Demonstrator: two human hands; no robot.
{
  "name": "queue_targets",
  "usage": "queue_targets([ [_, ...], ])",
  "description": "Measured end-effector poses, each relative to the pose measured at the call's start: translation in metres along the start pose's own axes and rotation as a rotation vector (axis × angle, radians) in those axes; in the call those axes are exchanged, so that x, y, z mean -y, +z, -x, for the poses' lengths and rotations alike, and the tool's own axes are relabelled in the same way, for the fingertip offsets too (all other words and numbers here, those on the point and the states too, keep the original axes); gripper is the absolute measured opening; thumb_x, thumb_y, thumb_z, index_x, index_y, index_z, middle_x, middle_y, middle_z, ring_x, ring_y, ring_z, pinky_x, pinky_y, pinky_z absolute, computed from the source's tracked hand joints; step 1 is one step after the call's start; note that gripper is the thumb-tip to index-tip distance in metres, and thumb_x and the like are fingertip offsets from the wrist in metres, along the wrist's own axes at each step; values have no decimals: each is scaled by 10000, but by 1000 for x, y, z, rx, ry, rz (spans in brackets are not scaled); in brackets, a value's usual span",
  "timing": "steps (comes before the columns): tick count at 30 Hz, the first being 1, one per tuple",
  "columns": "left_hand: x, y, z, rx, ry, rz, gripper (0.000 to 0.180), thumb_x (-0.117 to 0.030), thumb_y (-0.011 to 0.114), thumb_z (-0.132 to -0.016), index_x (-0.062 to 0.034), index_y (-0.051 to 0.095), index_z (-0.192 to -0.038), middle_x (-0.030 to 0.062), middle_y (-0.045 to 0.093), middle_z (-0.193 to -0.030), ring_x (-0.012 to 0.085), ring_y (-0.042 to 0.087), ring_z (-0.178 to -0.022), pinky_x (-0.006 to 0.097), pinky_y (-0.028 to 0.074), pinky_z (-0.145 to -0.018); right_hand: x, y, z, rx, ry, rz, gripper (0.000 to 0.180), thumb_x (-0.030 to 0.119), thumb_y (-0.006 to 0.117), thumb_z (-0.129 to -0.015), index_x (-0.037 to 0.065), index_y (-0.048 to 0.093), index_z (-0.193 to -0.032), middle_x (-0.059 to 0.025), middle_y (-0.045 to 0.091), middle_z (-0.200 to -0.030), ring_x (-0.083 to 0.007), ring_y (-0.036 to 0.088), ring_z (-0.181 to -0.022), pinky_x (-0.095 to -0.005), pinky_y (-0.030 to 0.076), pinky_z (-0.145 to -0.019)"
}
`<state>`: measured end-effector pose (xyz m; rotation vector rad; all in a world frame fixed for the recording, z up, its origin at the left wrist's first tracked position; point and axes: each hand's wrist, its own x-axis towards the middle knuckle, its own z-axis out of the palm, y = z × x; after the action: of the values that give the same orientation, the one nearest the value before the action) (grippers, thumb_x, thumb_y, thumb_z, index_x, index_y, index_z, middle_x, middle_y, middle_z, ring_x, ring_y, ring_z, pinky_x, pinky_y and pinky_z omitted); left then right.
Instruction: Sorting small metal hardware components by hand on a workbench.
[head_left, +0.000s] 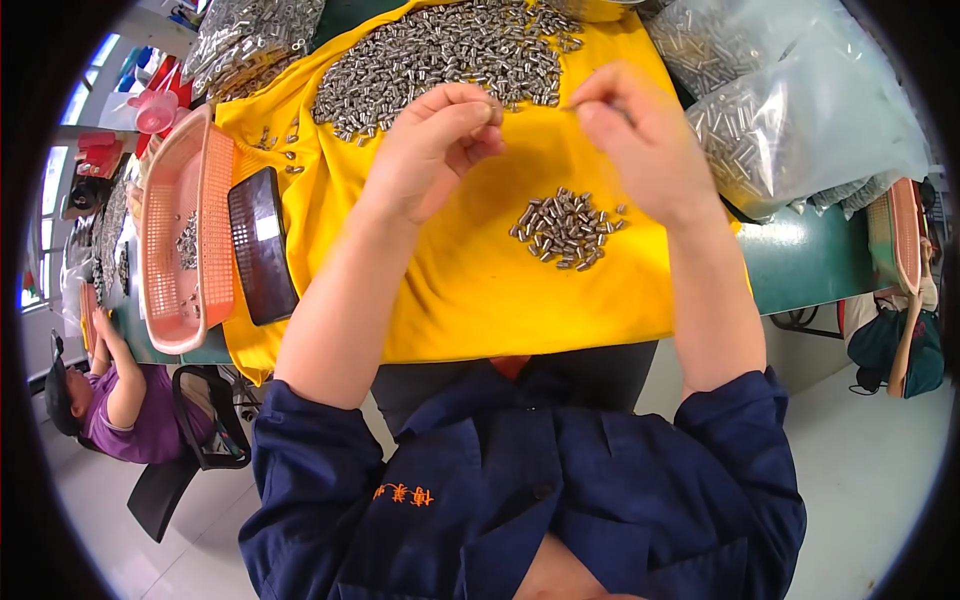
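Note:
Over the yellow cloth (470, 320), my left hand (435, 145) is closed, thumb and forefinger pinched together at the near edge of a large pile of small metal cylinders (450, 60). Whatever lies in that pinch is too small to tell. To the right, my right hand (645, 145) also pinches, slightly blurred, with a tiny dark bit showing at its fingertips. The two hands are apart, their fingertips facing each other. Below and between them sits a smaller heap of the same short metal cylinders (567, 228). A few loose metal pieces (292, 155) lie left of the large pile.
At left, a pink plastic basket (218, 250) holding some metal parts stands beside a glossy black rectangular object (262, 245). Clear bags of metal parts (745, 135) crowd the right; another bag (250, 40) is at far left. A seated co-worker in purple (150, 410) works at left.

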<state>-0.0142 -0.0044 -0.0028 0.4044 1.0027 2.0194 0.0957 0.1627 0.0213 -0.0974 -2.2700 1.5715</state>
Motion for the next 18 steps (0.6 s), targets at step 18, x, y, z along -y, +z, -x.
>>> queue_targets([
  [18,-14,-11,-24,180,477,-1965,153,-81,552,-735,-88,629,-868,49,579,-879,242,563,-831,321,463,-703,3,2,-2,-155,-78,-119,65,66,513,-823,36,527,-879,30,484,-666,-21,404,-582,-180,344,-511],
])
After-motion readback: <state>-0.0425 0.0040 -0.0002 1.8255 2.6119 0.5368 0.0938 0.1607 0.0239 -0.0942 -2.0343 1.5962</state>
